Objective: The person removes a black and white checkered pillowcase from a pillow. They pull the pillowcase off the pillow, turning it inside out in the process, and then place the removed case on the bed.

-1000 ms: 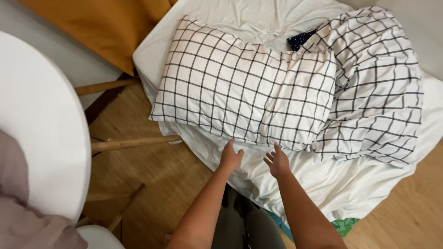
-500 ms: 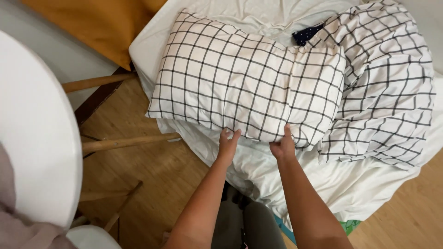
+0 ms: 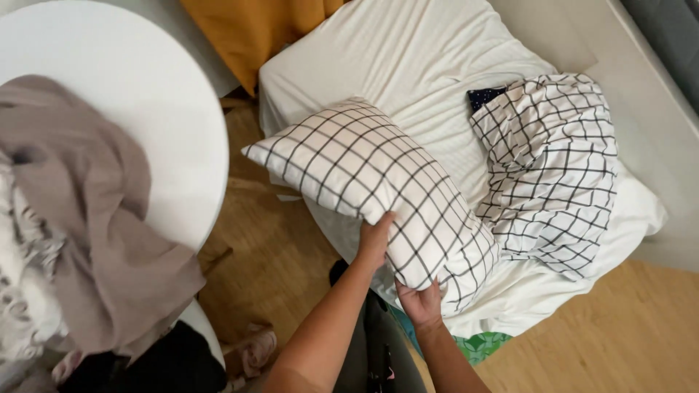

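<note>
- Far left of both hands: round white table [image 3: 156, 109], a taupe cloth [image 3: 102, 240] heaped on it and hanging over its near edge. Well apart from the hands.
- Just left of the left hand: bare wooden floor [image 3: 269, 247]; nothing lies there between table and bed.
- Left hand [image 3: 375, 240]: closed on the near long edge of the checked pillow [image 3: 371, 178], fingers curled up over the fabric, thumb side hidden.
- Pillow: lifted off the mattress [image 3: 408, 65], tilted. Long axis runs diagonally from the far-left corner, up and left of the hands, down to the near-right corner by the right hand. Most of its bulk sits above and left of the hands.
- Right hand [image 3: 422, 298]: under the pillow's low near-right corner, palm up, fingers cupping it from below. It is the hand nearer the person; the left reaches further out.
- Right of the hands: crumpled checked duvet [image 3: 553, 175] on the white sheet, just beside the pillow's right end; cannot tell if touching.
- Behind the duvet: small dark item [image 3: 486, 97], mostly hidden.
- Far right: more wooden floor.
</note>
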